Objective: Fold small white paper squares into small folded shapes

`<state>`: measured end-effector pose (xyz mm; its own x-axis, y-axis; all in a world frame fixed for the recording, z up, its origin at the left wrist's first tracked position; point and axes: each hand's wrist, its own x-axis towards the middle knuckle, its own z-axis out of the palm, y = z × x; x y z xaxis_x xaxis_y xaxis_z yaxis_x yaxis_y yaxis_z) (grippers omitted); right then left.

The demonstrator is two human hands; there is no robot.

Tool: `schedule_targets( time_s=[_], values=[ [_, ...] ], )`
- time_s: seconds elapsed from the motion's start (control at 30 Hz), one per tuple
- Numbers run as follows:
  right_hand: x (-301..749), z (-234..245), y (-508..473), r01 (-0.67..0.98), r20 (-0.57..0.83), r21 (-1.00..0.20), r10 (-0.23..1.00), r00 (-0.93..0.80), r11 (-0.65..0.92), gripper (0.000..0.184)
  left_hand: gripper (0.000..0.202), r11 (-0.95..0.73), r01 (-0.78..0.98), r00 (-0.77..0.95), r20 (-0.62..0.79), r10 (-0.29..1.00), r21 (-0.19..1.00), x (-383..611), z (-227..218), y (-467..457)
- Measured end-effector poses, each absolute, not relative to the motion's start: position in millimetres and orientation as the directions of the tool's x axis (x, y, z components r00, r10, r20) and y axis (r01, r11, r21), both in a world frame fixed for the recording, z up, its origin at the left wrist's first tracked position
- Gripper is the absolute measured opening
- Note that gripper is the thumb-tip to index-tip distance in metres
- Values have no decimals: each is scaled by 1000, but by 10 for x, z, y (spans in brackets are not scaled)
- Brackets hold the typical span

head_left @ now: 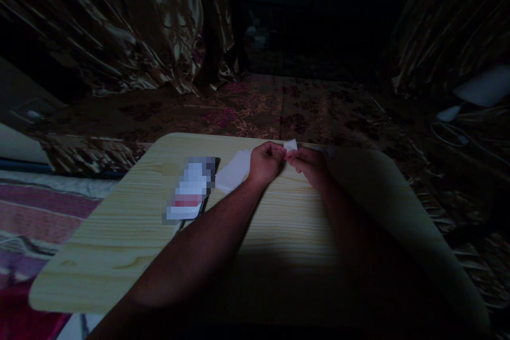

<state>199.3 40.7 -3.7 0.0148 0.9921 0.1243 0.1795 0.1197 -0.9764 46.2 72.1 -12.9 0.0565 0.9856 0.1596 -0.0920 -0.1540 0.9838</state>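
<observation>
Near the far edge of the wooden table [287, 244], my left hand [266, 162] and my right hand [308, 163] meet with their fingertips pinched together. Between them they grip a small piece of white paper [291, 145], which looks folded and sticks up past the fingers. Beside my left hand, partly covered by it, white paper sheets [234, 172] lie on the tabletop. Further left rests a phone-like flat object [191, 188], blurred into blocks. Just right of my right hand, a faint pale scrap [329, 152] lies near the far edge, too dim to make out.
Behind the table spreads a ledge with floral cloth [255, 106], with shiny curtains [171, 21] hanging over it. At the right are a pale lamp-like object [484, 86] and a white cable [450, 134]. Striped bedding [43, 218] lies at the left. The room is dark.
</observation>
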Motion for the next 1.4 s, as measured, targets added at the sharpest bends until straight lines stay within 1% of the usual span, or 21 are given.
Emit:
schedule_targets(
  time_s=[0.03,0.1,0.17,0.2,0.3,0.4,0.5,0.57,0.77,0.9,1.0,1.2,1.3,1.4],
  values=[
    [1981,-41,407,164,134,-978,990,37,126,22,21,-179,-59,34,181,983,982,460,-134,720],
    [1961,-66,405,182,206,-967,966,156,177,22,21,-236,23,-27,236,971,972,455,-143,714],
    [1948,-104,399,281,326,-927,907,268,250,24,21,-296,125,-70,306,950,947,450,-149,700],
    [1944,-121,394,350,390,-894,871,297,281,24,21,-327,174,-73,343,936,929,448,-150,690],
    [1932,-151,376,541,567,-761,772,288,357,29,20,-399,256,-16,417,909,880,444,-145,654],
    [1921,-147,367,622,660,-659,721,210,423,22,18,-431,266,41,437,899,862,444,-136,630],
    [1919,-136,372,636,681,-624,714,159,454,10,16,-440,267,67,439,896,857,446,-133,622],
    [1921,-133,376,649,678,-614,721,144,448,5,16,-448,270,76,445,893,852,450,-131,620],
    [1926,-139,374,678,667,-604,732,140,420,4,15,-457,283,87,452,888,843,468,-123,605],
    [1924,-156,369,661,596,-662,783,178,354,7,14,-442,254,83,436,896,860,479,-122,597],
    [1921,-153,363,638,568,-689,803,179,345,12,14,-430,192,83,422,903,882,487,-133,605],
    [1914,-135,354,622,577,-689,801,159,373,14,18,-409,104,87,401,912,907,489,-163,639],
    [1911,-147,363,623,594,-675,792,142,395,11,18,-439,136,87,431,898,888,480,-161,638],
    [1911,-163,376,639,655,-633,743,140,437,8,16,-485,207,93,477,874,850,471,-151,624]
  ],
)
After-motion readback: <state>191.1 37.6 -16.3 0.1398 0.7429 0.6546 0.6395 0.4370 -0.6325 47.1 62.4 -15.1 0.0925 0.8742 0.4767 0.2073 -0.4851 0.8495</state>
